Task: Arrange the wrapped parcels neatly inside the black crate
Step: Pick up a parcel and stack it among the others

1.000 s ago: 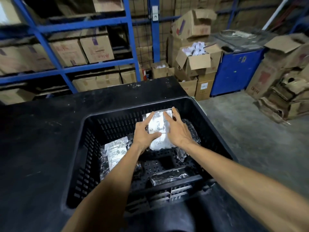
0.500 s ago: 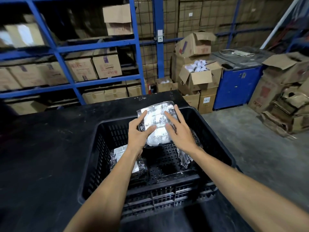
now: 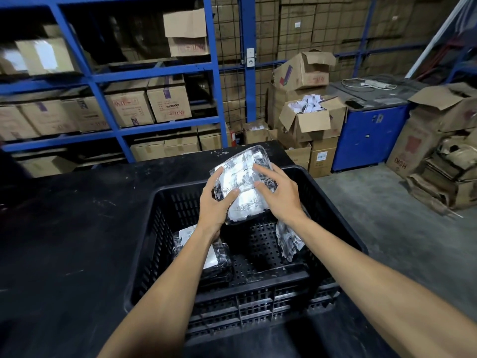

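Both hands grasp one wrapped parcel [image 3: 241,183] and hold it tilted in the air above the far half of the black crate [image 3: 346,228], its upper end reaching past the far rim and its lower end pointing down into the crate. The left hand [image 3: 215,202] clasps the parcel's left edge with the thumb laid across its face; the right hand [image 3: 280,195] covers the right side with spread fingers, so each hand is closed on the same parcel and neither is free. The parcel's long axis runs away from the person, from near and low to far and high, slightly slanted to the right. Inside the crate a second parcel [image 3: 216,254] lies against the left wall, partly hidden under the left forearm, and a third parcel [image 3: 287,240] leans on edge against the right wall. Between those two the perforated floor is bare, directly beneath the held parcel. Judged from this, the coming move turns on that gap: the parcel should come straight down and be levelled so that it lies flat between its neighbours. The crate stands on a dark counter [image 3: 77,228]
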